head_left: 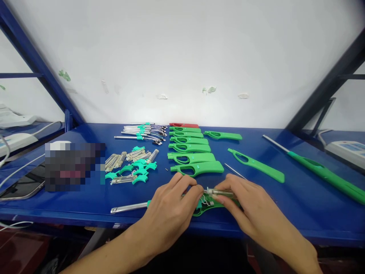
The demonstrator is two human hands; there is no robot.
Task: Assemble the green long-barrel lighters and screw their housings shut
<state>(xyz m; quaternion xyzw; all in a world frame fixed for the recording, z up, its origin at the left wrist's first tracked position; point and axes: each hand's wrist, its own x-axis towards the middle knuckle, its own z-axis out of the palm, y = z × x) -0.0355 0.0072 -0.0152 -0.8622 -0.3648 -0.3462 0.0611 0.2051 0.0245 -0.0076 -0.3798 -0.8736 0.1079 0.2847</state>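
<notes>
Near the table's front edge lies a green lighter shell with a metal tube pointing left and white wires at its middle. My right hand grips a clear fuel cartridge between thumb and fingers, just above the shell. My left hand is closed at the cartridge's left end, fingertips pinched together; what they hold is too small to make out. Part of the shell is hidden under both hands.
Green shells and a red one are stacked behind. Cartridges, teal pieces and wired tubes lie left. A finished-looking lighter, a loose shell and a thin rod lie right.
</notes>
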